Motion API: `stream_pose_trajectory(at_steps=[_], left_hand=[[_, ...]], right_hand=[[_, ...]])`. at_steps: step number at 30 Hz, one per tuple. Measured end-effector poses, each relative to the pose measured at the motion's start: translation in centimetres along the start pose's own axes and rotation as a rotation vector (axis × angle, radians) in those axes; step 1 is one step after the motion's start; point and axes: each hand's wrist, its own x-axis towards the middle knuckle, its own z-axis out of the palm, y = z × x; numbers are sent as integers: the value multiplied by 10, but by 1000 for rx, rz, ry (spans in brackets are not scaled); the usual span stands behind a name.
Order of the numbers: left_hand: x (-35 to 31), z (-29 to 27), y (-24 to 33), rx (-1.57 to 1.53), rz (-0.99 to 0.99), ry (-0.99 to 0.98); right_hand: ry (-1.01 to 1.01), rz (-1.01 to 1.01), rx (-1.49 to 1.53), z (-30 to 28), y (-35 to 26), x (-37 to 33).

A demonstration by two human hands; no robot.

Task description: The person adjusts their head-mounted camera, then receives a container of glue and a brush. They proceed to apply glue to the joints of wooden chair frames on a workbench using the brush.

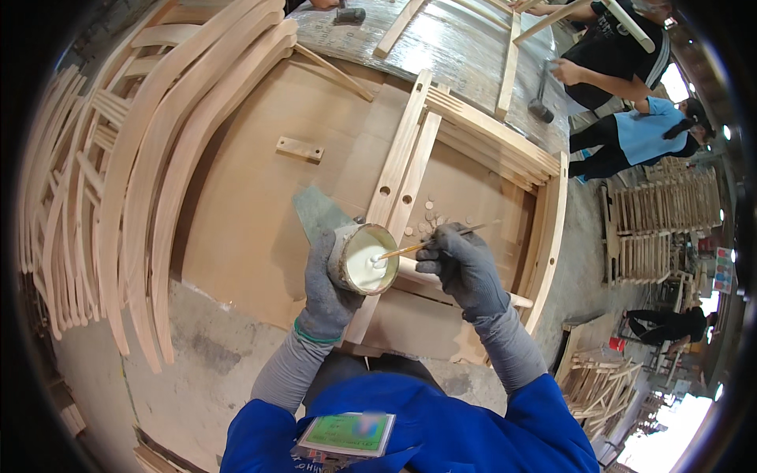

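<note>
My left hand (327, 282), in a grey glove, is wrapped round a round can (341, 256) of white, glue-like liquid (367, 266). In my gloved right hand (467, 268) is a thin brush (410, 249), pinched by its handle, its tip down in the liquid. Beneath the can stand wooden chair frames (397, 162), stacked together, with round holes in their rails. Several small round wooden discs (430, 214) lie inside the frames on cardboard. A grey-green flat piece (319, 211) shows just beyond my left hand, partly hidden by it.
Curved wooden parts (162, 158) are stacked along the left. A short drilled block (300, 149) lies on the cardboard (260, 213). Across the plastic-covered table (355, 43), a person (615, 63) holds a black mallet (541, 109); another mallet (349, 16) lies farther left. More chair frames (666, 201) stand at right.
</note>
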Motion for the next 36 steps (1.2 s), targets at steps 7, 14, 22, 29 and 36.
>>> stream_pose_trajectory(at_steps=[7,14,22,29,36], left_hand=[[44,-34,23,-10,-17,90],[47,-46,50,34,49,86],[49,-49,58,-42,39,132],[54,-48,57,15,82,103],[61,-41,51,225,164,89]], right_hand=[[170,-296,-258,-9,-6,67],[153,-465,-751,4,1,106],[29,-702,-1567,24,2,108],[20,-757,-1613,25,2,106],[30,-547,-1272,14,0,104]])
